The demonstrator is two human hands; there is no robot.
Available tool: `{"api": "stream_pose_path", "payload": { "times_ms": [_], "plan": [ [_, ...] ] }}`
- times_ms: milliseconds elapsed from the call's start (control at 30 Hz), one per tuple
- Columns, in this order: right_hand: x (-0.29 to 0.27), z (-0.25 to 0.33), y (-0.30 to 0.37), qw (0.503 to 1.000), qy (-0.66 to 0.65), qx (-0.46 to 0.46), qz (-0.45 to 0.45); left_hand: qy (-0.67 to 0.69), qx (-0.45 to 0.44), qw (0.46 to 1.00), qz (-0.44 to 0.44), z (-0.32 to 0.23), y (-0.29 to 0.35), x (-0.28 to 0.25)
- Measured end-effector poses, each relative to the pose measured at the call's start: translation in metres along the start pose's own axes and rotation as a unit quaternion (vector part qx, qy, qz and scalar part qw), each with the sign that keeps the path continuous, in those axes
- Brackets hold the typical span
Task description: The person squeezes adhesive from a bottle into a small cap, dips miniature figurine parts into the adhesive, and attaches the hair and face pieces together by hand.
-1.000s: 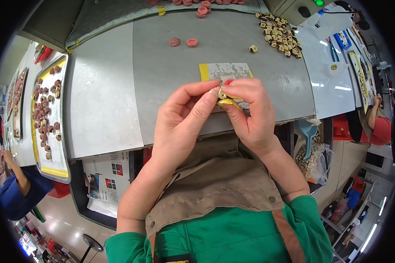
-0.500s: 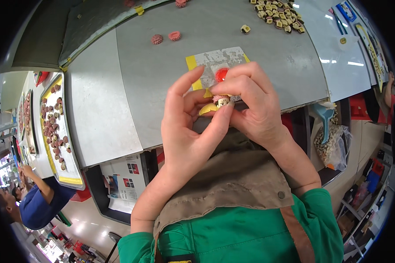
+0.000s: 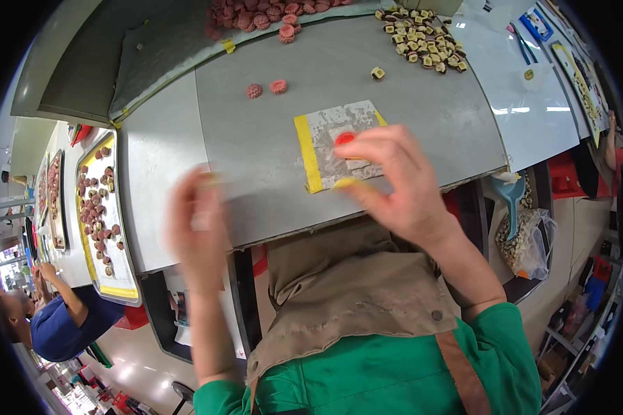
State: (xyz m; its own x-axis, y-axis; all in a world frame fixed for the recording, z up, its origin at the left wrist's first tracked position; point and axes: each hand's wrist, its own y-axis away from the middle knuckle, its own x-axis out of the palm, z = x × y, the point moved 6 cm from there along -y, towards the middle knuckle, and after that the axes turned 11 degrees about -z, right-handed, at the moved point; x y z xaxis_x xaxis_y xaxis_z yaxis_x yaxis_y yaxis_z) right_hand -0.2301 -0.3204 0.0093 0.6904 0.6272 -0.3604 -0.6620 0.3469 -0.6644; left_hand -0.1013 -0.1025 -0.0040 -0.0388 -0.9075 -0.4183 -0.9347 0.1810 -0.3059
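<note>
My left hand (image 3: 199,225) is smeared by motion over the left front part of the grey table. Its fingers, and whether they hold anything, cannot be made out. My right hand (image 3: 401,183) is above the front edge of a worn white card with yellow tape (image 3: 323,149). Thumb and fingers stand apart, with nothing visible between them and yellow coverings on some fingertips. Just beyond the fingertips sits a small round red thing (image 3: 345,138) on the card. Two pink ridged pieces, a domed one (image 3: 254,91) and a hollow-faced one (image 3: 278,86), lie behind the card.
More pink pieces (image 3: 259,17) are heaped at the back. Several cream-and-dark pieces (image 3: 426,45) lie back right, with a single one (image 3: 377,73) apart. A tray (image 3: 128,290) of assembled pieces stands left. A blue scoop (image 3: 511,197) rests lower right. Another person (image 3: 76,315) works far left.
Both hands were together on a small pink-and-cream piece. They have separated: my left hand has swung left, and the right stays near the card. The view has shifted, showing more of the back.
</note>
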Motion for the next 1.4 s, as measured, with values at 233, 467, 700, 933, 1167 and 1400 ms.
{"api": "stream_pose_path", "payload": {
  "times_ms": [233,467,700,933,1167,1400],
  "plan": [
    [-0.054,-0.056,-0.021,0.984,0.132,0.108,0.055,-0.326,0.007,0.938,-0.12,0.164,-0.084,-0.261],
    [-0.023,-0.078,-0.056,0.986,0.157,0.033,0.05,-0.487,0.238,0.828,-0.144,0.049,-0.096,-0.115],
    [-0.018,-0.059,-0.05,0.98,0.112,0.109,0.122,-0.179,0.32,0.93,0.034,-0.042,-0.073,0.071],
    [-0.042,-0.056,-0.027,0.984,0.134,0.099,0.06,-0.167,0.349,0.914,0.125,-0.041,-0.051,0.095],
    [-0.04,-0.059,-0.027,0.972,0.202,-0.025,0.113,0.221,-0.18,0.954,0.09,-0.009,-0.028,0.044],
    [-0.04,-0.046,-0.034,0.975,0.164,0.026,0.15,0.412,-0.265,0.867,0.086,-0.001,-0.002,0.036]
  ]
}}
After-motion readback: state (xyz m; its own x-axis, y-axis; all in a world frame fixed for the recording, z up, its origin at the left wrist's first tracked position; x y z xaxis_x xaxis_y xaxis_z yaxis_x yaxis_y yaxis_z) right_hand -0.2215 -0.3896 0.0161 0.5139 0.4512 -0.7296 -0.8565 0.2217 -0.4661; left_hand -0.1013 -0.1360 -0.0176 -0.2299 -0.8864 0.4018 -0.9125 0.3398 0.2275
